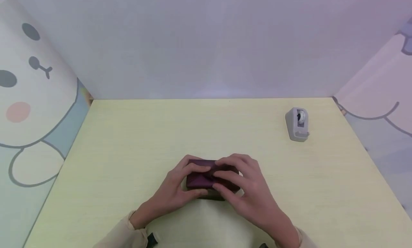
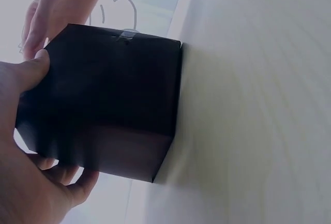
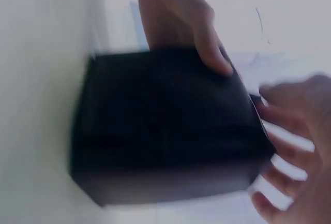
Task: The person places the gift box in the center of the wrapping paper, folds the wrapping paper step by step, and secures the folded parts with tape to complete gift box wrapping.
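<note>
A dark purple box (image 1: pixel 199 182) with folded faces on top stands on the table in front of the person. The left hand (image 1: pixel 175 185) grips it from the left, thumb along the near side and fingers over the top and far side. From the right, the right hand (image 1: pixel 249 187) touches the top with spread, bent fingers, close to the left fingertips. In the left wrist view the box (image 2: pixel 111 94) looks nearly black, with a piece of clear tape (image 2: pixel 126 35) on one edge. The right wrist view is blurred; there the right fingers (image 3: pixel 289 154) lie along the upper edge.
A grey tape dispenser (image 1: pixel 297 124) with a roll in it stands at the back right of the pale wooden table (image 1: pixel 145 130). A plain wall (image 1: pixel 206 44) rises behind the table, and cartoon-printed panels (image 1: pixel 32 98) flank it.
</note>
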`<action>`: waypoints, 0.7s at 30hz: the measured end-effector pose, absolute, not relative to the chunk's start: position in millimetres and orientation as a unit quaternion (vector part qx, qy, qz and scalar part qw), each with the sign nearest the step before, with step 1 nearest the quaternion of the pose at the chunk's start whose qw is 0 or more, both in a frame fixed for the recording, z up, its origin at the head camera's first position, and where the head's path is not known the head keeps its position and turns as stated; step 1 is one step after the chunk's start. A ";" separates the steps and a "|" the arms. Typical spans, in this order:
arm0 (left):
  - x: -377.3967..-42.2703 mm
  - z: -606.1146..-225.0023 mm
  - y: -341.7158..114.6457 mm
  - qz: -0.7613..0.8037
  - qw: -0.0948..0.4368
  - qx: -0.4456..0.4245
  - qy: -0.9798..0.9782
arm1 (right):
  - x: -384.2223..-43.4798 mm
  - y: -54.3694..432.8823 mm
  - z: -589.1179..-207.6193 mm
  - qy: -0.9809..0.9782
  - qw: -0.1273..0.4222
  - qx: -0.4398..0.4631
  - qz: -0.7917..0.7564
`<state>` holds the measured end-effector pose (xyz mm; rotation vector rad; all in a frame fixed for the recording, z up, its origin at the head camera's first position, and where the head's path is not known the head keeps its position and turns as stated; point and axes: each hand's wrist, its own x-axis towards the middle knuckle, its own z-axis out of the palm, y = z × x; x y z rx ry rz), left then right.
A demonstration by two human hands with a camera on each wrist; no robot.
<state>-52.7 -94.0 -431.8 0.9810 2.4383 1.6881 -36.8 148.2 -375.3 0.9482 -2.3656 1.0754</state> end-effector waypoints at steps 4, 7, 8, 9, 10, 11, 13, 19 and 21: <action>-53.4 -431.4 -94.4 0.540 0.005 0.319 0.779 | -33.2 134.5 -380.6 -0.824 0.230 0.302 0.420; -53.5 -431.7 -94.3 0.539 0.004 0.320 0.779 | -30.9 130.2 -384.1 -0.817 0.245 0.289 0.436; -53.4 -432.0 -94.3 0.538 0.003 0.321 0.779 | -30.5 130.2 -385.0 -0.815 0.246 0.290 0.436; -53.3 -432.0 -94.2 0.537 0.003 0.322 0.780 | -30.3 130.6 -385.8 -0.814 0.248 0.294 0.435; -53.2 -431.9 -94.1 0.535 0.002 0.322 0.781 | -30.8 131.5 -386.8 -0.811 0.252 0.303 0.433; -53.1 -431.7 -93.9 0.534 0.001 0.323 0.782 | -31.6 132.8 -387.7 -0.808 0.253 0.313 0.430; -52.9 -431.0 -93.6 0.530 0.000 0.324 0.783 | -34.8 135.7 -388.6 -0.799 0.257 0.340 0.425; -51.4 -429.3 -93.1 0.523 0.001 0.322 0.789 | -47.4 144.2 -384.9 -0.767 0.286 0.441 0.368; -51.3 -429.3 -93.0 0.525 0.006 0.320 0.788 | -49.3 147.2 -382.7 -0.757 0.282 0.462 0.365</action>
